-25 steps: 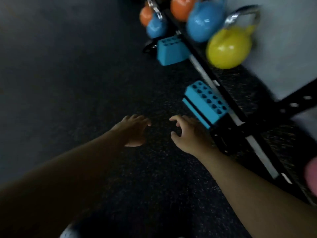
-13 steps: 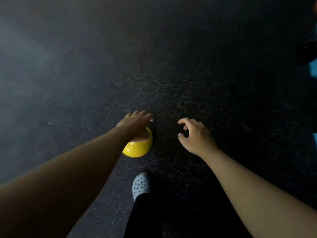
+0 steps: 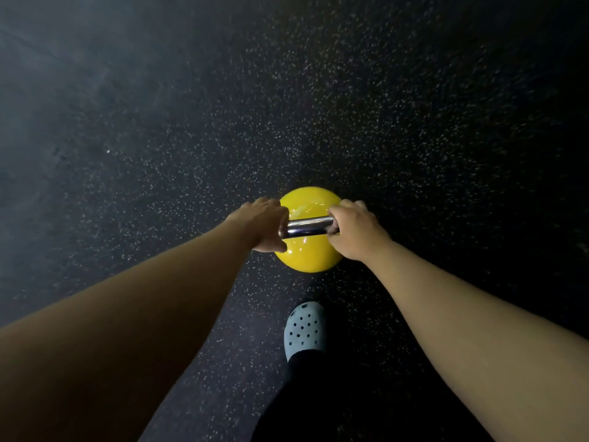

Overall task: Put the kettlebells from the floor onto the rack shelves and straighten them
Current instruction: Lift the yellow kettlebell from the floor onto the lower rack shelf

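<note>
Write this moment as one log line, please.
both hands grip handle | yellow kettlebell on floor | rack unseen

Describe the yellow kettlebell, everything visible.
The yellow kettlebell has a glossy round body and a shiny chrome-looking handle running left-right across its top. It sits upright, low over the dark speckled floor; whether it is lifted cannot be told. The left hand and right hand each grip one handle end.
</note>
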`<state>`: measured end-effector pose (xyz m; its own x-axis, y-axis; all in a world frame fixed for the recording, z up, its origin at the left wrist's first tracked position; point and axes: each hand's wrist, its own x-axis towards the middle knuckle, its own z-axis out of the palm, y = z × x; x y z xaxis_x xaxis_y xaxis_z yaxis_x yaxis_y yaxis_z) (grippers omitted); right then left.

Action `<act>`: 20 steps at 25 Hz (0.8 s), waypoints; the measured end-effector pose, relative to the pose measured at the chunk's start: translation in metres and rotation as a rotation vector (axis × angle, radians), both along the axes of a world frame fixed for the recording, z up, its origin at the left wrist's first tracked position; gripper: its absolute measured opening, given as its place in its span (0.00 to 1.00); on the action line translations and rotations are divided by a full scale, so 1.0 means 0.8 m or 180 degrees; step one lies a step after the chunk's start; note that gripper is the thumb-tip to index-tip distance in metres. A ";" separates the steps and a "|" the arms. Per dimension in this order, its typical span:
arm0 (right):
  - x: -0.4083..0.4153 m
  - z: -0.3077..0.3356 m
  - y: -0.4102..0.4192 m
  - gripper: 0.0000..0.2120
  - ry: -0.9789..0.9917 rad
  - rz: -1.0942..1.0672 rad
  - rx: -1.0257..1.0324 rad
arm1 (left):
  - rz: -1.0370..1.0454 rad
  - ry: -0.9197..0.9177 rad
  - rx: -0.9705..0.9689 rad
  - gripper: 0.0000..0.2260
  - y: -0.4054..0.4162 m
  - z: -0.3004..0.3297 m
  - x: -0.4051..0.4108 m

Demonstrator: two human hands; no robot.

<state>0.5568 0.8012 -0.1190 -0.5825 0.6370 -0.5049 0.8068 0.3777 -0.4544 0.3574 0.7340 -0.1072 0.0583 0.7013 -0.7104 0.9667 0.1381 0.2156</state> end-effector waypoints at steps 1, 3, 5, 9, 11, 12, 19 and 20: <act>-0.004 -0.007 0.005 0.07 0.0045 0.0005 -0.0115 | 0.0150 -0.0144 -0.0024 0.10 -0.005 -0.010 -0.001; -0.003 -0.009 0.012 0.09 0.0022 0.0108 -0.0349 | 0.0440 -0.0394 -0.0052 0.06 -0.014 -0.016 0.001; 0.008 0.002 0.002 0.07 -0.0028 0.0154 -0.0450 | 0.0479 -0.0457 -0.0035 0.04 -0.024 -0.009 0.012; 0.080 0.049 -0.020 0.12 0.0197 -0.0613 -0.0519 | 0.0068 -0.0560 0.0080 0.02 0.011 0.042 0.071; 0.130 0.080 -0.026 0.13 0.0208 -0.1043 -0.0389 | -0.0317 -0.0606 0.0174 0.06 0.041 0.073 0.114; 0.155 0.095 -0.029 0.13 0.0173 -0.1249 -0.0325 | -0.0492 -0.0636 0.0175 0.06 0.052 0.086 0.138; 0.415 0.213 -0.060 0.11 0.0284 -0.2582 -0.0347 | -0.1716 -0.0823 0.0204 0.06 0.121 0.203 0.413; 0.449 0.227 -0.063 0.10 0.0276 -0.2733 -0.0285 | -0.1907 -0.0851 0.0203 0.06 0.130 0.218 0.454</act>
